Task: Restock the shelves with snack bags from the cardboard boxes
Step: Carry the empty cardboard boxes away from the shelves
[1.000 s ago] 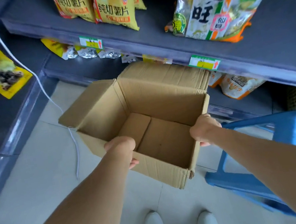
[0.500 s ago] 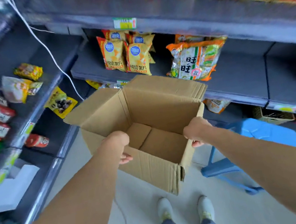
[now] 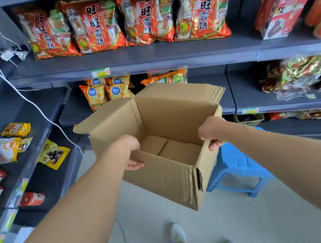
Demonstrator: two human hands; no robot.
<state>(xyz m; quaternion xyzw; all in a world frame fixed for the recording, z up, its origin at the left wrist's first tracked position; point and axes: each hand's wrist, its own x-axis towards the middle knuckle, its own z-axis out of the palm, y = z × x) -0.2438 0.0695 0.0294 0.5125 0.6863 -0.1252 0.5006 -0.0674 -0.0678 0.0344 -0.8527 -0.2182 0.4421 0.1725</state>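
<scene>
Now my left hand [image 3: 127, 150] and right hand [image 3: 212, 133] each grip the near rim of the cardboard box [image 3: 172, 172], lifted before the shelves [image 3: 146, 65].

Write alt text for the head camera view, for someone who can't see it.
A person's left hand and right hand grip the top edges of an open, empty cardboard box before grey store shelves. Red snack bags line the upper shelf; a blue stool stands on the floor behind it.
</scene>
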